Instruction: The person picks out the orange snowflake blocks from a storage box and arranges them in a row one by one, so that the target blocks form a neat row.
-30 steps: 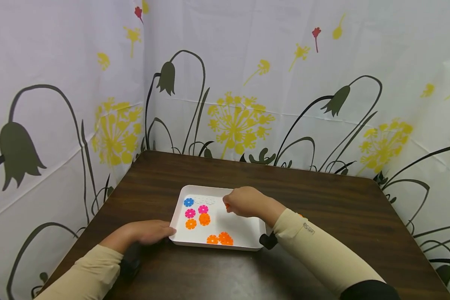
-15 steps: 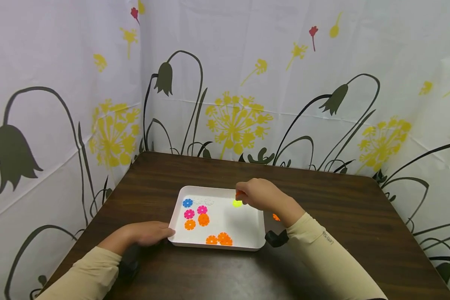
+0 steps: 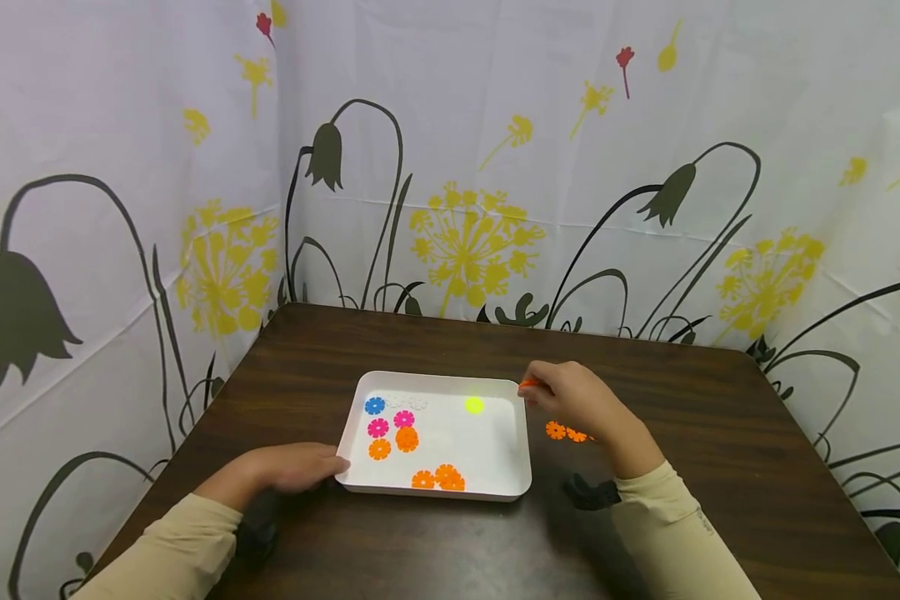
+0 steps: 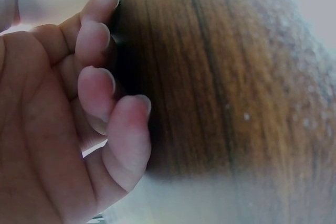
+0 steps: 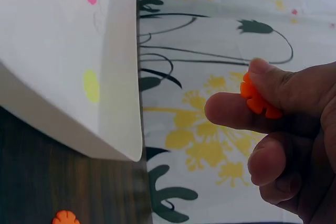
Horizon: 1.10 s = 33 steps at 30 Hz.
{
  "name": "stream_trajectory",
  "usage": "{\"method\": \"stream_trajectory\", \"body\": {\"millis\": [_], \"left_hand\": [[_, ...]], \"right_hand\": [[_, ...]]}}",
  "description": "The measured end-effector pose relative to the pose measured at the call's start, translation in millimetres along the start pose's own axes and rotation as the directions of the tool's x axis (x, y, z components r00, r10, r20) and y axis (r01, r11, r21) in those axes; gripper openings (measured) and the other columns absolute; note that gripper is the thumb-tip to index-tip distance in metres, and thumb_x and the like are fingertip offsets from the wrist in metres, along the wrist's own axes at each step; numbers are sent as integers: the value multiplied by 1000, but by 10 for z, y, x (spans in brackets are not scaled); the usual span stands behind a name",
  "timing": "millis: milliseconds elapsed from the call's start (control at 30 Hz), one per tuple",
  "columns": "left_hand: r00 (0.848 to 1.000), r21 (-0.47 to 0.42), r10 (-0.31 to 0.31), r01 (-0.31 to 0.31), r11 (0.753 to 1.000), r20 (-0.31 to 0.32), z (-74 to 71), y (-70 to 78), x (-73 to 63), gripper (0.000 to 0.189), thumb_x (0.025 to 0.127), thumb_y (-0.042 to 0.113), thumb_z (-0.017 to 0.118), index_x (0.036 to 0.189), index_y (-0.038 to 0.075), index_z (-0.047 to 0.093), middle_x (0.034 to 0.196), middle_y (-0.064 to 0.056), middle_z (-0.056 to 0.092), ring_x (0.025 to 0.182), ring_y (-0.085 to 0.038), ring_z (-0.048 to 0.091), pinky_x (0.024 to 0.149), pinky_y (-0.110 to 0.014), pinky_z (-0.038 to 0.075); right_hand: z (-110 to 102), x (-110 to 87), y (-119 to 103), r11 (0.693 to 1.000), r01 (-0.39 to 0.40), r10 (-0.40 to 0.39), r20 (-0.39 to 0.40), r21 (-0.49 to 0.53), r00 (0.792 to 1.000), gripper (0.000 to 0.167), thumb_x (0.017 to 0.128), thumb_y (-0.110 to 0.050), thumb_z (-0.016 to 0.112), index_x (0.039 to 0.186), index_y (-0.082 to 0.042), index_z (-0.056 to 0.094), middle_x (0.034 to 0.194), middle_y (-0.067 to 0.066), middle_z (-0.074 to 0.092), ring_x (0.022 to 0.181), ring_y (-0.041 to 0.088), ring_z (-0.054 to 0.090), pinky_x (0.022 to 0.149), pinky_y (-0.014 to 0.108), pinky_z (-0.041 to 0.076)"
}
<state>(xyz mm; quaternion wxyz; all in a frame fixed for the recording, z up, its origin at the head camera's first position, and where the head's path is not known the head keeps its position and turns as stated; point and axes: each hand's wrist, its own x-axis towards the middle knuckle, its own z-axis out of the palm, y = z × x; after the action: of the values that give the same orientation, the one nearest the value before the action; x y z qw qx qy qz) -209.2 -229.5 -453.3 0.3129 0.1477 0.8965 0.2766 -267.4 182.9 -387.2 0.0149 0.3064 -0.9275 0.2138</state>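
Note:
A white tray (image 3: 480, 450) stands on the brown table with flower-shaped plastic discs in it. My left hand (image 3: 296, 467) holds the tray's left rim, its thumb over the edge; in the left wrist view its fingers (image 4: 128, 135) are curled. Between thumb and index finger my right hand (image 3: 573, 396) pinches an orange flower disc (image 5: 257, 98), raised by the tray's back right corner. Inside the tray lie a blue disc (image 3: 375, 406), pink discs (image 3: 378, 427), orange discs (image 3: 446, 477), pale white discs (image 3: 417, 403) and a yellow disc (image 3: 474, 405) at the back right.
More orange discs (image 3: 556, 431) lie on the table (image 3: 645, 517) to the right of the tray, partly behind my right wrist. A white curtain (image 3: 570, 167) with printed flowers hangs along the table's back and left edges.
My right hand has moved right from over the tray to its back right corner, still pinching the orange disc. The yellow disc and the orange ones on the table have come into view.

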Motion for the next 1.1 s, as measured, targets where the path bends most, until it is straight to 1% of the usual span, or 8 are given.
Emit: {"method": "stream_trajectory", "body": {"millis": [67,233,300,400,467,600,867,1100], "left_hand": [[1000,4,-4,4,1000,2,-7,-1,3,37,101,31,49,124,4,60,109,-8,61,102,-28,55,104,-57,42],[1000,1,-19,19,1000,6,7,-10,11,42,100,34,50,128,4,59,115,-10,61,107,-30,56,106,-58,39],[1000,-6,-21,21,1000,7,7,-4,7,44,100,34,50,130,3,57,120,-12,61,111,-32,55,108,-60,37],[1000,-9,-24,24,1000,7,-3,10,-1,43,100,34,50,130,3,58,118,-11,61,109,-31,55,107,-59,38],[1000,-3,-21,21,1000,8,-9,15,-5,42,101,33,49,128,3,58,114,-10,61,106,-30,56,106,-59,40],[1000,6,-18,18,1000,11,-18,18,-11,43,101,33,49,129,2,58,116,-11,61,107,-31,55,106,-59,39],[999,-6,-33,33,999,9,-2,27,-18,51,101,34,49,136,-3,52,134,-22,55,126,-43,49,110,-62,32],[999,-1,-50,50,999,17,-23,53,-14,49,101,36,49,134,0,55,129,-18,59,119,-38,53,108,-61,35]], "right_hand": [[-19,-51,49,1000,-7,8,-35,13,999,6,93,-25,67,90,-22,64,75,-12,65,63,2,58,62,24,51],[-74,-166,161,998,-20,26,-106,55,994,6,93,-24,68,92,-19,65,76,-10,67,63,7,59,60,24,50],[-102,-213,197,996,-33,43,-133,78,990,5,93,-24,67,93,-19,65,77,-9,68,63,9,60,59,24,50],[-144,-291,243,993,-62,79,-165,104,983,5,93,-24,67,92,-20,65,77,-11,66,59,11,57,55,25,49],[-161,-342,276,991,-82,101,-178,109,979,5,94,-26,66,92,-21,64,75,-12,65,56,10,54,53,26,49],[-178,-432,358,988,-105,127,-196,116,972,9,96,-29,64,92,-21,64,72,-11,64,51,9,50,50,26,47],[-211,-530,512,983,-123,151,-225,136,962,12,96,-32,62,95,-20,63,76,-10,67,50,15,55,51,26,49],[-318,-623,581,980,-150,180,-257,133,949,13,97,-33,60,95,-20,63,78,-8,67,50,10,55,52,26,50]]}}
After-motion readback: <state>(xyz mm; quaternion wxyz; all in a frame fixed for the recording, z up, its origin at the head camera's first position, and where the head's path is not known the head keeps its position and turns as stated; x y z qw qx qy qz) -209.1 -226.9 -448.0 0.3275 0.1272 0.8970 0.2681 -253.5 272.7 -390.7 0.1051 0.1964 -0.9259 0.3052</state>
